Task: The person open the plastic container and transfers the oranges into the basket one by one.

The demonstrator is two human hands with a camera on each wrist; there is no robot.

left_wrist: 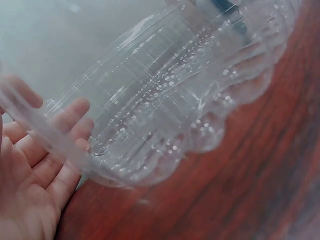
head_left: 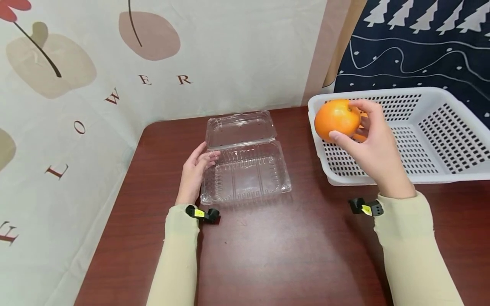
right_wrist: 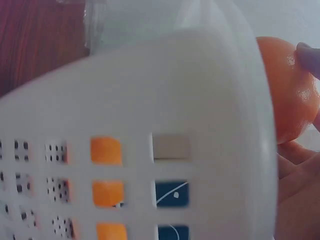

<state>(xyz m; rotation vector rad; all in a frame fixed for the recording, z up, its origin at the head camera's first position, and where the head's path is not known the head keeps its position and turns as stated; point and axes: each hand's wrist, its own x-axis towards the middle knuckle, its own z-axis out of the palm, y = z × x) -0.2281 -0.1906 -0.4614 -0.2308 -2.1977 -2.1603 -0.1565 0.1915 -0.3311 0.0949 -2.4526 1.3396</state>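
My right hand (head_left: pixel 383 155) grips an orange (head_left: pixel 336 120) between thumb and fingers, over the left end of a white plastic basket (head_left: pixel 440 177). In the right wrist view, the basket's wall partly hides the held orange (right_wrist: pixel 290 90). More orange fruit (right_wrist: pixel 106 150) shows through the holes of that wall. My left hand (head_left: pixel 192 178) rests at the left edge of a clear plastic clamshell box (head_left: pixel 246 172), its fingers loosely bent over the rim. The box lies with its lid (head_left: pixel 241 129) folded back. From the left wrist, the fingers (left_wrist: pixel 65 117) appear relaxed beside the clear wall.
A dark red-brown wooden table (head_left: pixel 275 246) carries the box and basket. Behind it hangs a pale printed cloth (head_left: pixel 245 55), with a navy cloth (head_left: pixel 405 55) patterned with trees at the right. The basket's raised rim stands around the fruit.
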